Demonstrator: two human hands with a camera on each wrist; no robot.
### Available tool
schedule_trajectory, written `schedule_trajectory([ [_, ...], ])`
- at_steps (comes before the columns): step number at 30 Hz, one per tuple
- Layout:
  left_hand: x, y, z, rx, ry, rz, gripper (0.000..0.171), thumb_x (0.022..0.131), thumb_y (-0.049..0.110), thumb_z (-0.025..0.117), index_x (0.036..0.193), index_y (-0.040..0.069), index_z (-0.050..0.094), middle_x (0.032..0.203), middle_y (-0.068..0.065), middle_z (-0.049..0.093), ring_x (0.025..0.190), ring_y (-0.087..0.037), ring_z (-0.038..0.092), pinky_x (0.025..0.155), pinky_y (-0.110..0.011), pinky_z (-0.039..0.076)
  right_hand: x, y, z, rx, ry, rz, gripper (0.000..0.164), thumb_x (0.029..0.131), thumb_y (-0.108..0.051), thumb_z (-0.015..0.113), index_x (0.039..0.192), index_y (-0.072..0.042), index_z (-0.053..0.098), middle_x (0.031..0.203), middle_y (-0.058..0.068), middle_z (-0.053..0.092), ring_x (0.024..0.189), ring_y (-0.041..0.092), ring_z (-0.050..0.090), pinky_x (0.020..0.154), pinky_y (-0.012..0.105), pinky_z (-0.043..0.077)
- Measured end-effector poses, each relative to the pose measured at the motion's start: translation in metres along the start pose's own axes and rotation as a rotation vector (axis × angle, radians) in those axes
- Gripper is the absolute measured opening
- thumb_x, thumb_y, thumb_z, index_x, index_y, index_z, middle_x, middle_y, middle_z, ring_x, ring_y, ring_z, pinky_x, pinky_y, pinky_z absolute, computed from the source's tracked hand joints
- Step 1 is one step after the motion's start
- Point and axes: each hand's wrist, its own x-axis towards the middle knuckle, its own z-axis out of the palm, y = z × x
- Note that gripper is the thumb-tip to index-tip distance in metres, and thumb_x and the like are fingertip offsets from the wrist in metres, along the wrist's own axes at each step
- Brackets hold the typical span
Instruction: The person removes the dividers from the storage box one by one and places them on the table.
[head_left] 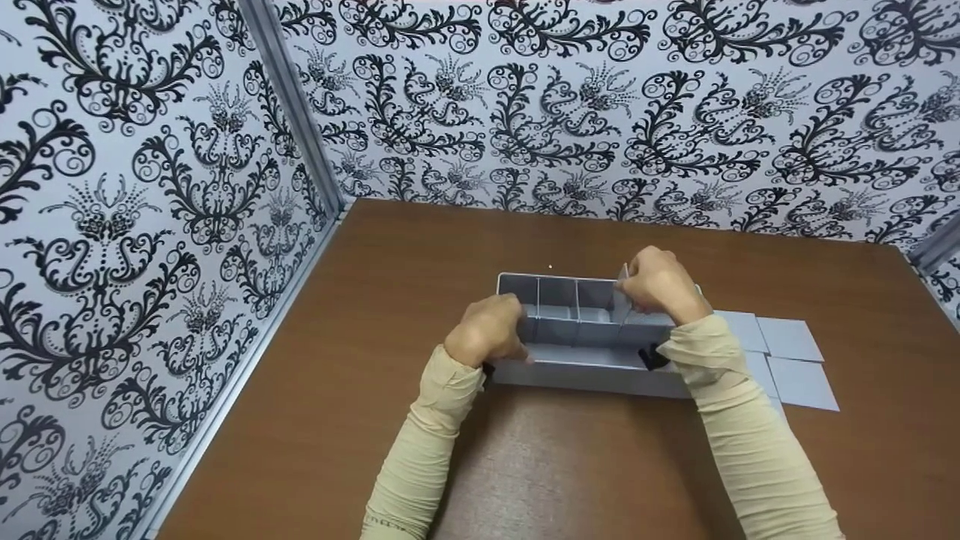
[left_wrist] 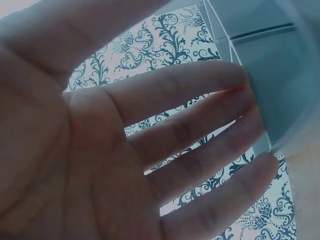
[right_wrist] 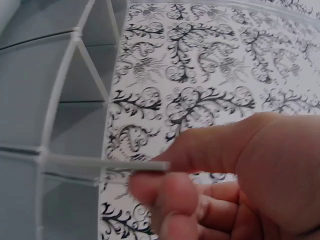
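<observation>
A long grey organizer box (head_left: pixel 592 379) lies across the table, split into compartments by thin upright dividers. At its left end, my left hand (head_left: pixel 486 326) touches the box. The left wrist view has this hand's fingers (left_wrist: pixel 185 132) extended, their tips against the box wall (left_wrist: pixel 280 85). Over the right part of the back row, my right hand (head_left: pixel 660 285) pinches a thin divider panel (head_left: pixel 622 296). In the right wrist view the panel (right_wrist: pixel 110 163) appears edge-on between thumb and fingers, its far end meeting the box's long partition (right_wrist: pixel 55 105).
Several flat light-grey panels (head_left: pixel 802 382) lie on the brown table (head_left: pixel 360 315) to the right of the box, partly behind the right forearm. Patterned walls (head_left: pixel 562 112) rise at the back and left. A black piece (head_left: pixel 654 357) shows by the right wrist.
</observation>
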Motion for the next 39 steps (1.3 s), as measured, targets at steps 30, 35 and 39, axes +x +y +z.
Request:
schedule_trajectory([
  [30, -0.0019, 0.0003, 0.0007, 0.03, 0.003, 0.025, 0.047, 0.065, 0.038, 0.092, 0.1, 0.01, 0.076, 0.103, -0.005, 0.07, 0.099, -0.025, 0.066, 0.088, -0.04, 0.053, -0.0059, 0.0016, -0.0068, 0.079, 0.029, 0.011, 0.019, 0.089, -0.013, 0.063, 0.076, -0.004, 0.071, 0.064, 0.005, 0.067, 0.053, 0.014, 0.06, 0.051, 0.025, 0.048],
  [35, -0.0026, 0.0003, -0.0006, 0.031, 0.0, 0.026, 0.047, 0.066, 0.038, 0.091, 0.1, 0.01, 0.076, 0.104, -0.005, 0.07, 0.099, -0.025, 0.066, 0.088, -0.041, 0.053, -0.0062, 0.0018, -0.0076, 0.083, 0.04, 0.0, 0.018, 0.089, -0.012, 0.062, 0.08, -0.002, 0.073, 0.07, 0.009, 0.07, 0.055, 0.015, 0.061, 0.051, 0.025, 0.048],
  [39, -0.0023, 0.0006, -0.0021, 0.026, 0.003, 0.02, 0.045, 0.065, 0.038, 0.091, 0.097, 0.01, 0.076, 0.103, -0.005, 0.07, 0.098, -0.025, 0.066, 0.087, -0.04, 0.053, -0.0068, 0.0014, -0.0089, 0.099, 0.033, 0.009, 0.017, 0.091, -0.012, 0.062, 0.087, 0.0, 0.073, 0.083, 0.016, 0.073, 0.058, 0.015, 0.062, 0.05, 0.024, 0.047],
])
